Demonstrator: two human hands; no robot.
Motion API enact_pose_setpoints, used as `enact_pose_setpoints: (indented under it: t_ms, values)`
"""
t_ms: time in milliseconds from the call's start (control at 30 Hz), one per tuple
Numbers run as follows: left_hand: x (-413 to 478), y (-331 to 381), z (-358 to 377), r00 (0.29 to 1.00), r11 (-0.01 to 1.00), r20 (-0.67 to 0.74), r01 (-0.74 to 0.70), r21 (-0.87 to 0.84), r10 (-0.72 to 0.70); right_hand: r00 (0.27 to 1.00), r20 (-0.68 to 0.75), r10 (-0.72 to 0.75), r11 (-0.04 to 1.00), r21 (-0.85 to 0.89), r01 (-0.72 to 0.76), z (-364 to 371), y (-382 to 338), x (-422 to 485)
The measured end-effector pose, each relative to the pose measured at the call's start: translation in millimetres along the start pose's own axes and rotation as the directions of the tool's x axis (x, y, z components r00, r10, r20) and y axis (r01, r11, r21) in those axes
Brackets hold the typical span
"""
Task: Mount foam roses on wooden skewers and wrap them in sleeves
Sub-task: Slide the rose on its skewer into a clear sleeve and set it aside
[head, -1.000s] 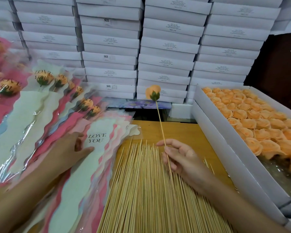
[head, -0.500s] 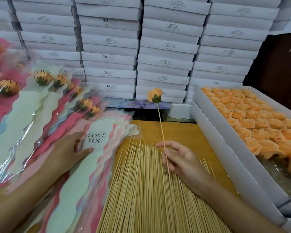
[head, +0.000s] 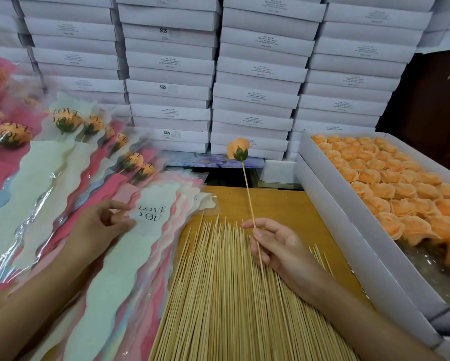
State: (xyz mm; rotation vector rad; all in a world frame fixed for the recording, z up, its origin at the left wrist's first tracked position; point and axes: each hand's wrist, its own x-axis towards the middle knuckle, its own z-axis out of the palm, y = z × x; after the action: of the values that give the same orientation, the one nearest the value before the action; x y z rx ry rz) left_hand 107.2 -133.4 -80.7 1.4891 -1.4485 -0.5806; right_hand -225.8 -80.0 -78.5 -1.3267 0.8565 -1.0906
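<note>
My right hand [head: 276,246] pinches a wooden skewer [head: 248,194] near its lower end, holding it upright over the skewer pile [head: 218,295]. An orange foam rose [head: 238,149] with a green base sits on the skewer's top. My left hand [head: 99,225] rests on a stack of empty sleeves [head: 151,230]; thumb and fingers touch the edge of the top pale sleeve printed "LOVE YOU". Finished wrapped roses [head: 93,126] lie in a fanned row further left.
A long white box [head: 349,212] full of loose orange foam roses [head: 390,188] stands at the right. Stacks of white cartons [head: 257,74] wall off the back. Bare wooden tabletop [head: 283,204] shows between the skewers and the box.
The skewered rose has dipped slightly lower and tilted a little. My left hand's fingers have shifted at the top sleeve's edge; both hands stay in nearly the same places.
</note>
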Motion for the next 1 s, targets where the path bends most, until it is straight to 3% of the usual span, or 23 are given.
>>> enact_pose_setpoints:
  t_ms: [133, 433, 600, 700, 767, 933, 1000]
  values:
    - [-2, 5, 0, 1.000, 0.999, 0.021, 0.020, -0.043, -0.019, 1.000, 0.001, -0.002, 1.000, 0.005, 0.002, 0, 1, -1]
    - [-3, 16, -1, 0.999, 0.981, 0.023, -0.042, 0.188, 0.038, 1.000, 0.006, -0.002, 1.000, 0.003, 0.002, -2, 3, 1]
    - [3, 21, -10, 0.996, 0.997, 0.064, 0.066, -0.048, -0.062, 1.000, -0.002, 0.004, 1.000, -0.010, -0.004, -2, 3, 1]
    - [-3, 34, -18, 0.950, 0.938, 0.274, 0.224, -0.265, -0.149, 1.000, -0.013, 0.004, 1.000, -0.004, -0.004, -2, 3, 1]
    - [-7, 42, -18, 0.913, 0.919, 0.375, 0.276, -0.282, -0.159, 1.000, -0.018, -0.004, 1.000, 0.015, 0.004, -2, 3, 1]
    - [-20, 68, -8, 0.890, 0.907, 0.438, 0.283, -0.313, -0.126, 0.998, -0.061, -0.025, 0.998, 0.055, 0.029, -2, 2, 0]
    - [-30, 80, -4, 0.849, 0.851, 0.517, 0.350, -0.392, -0.111, 0.994, -0.105, -0.043, 0.997, 0.055, 0.049, -3, 2, 1]
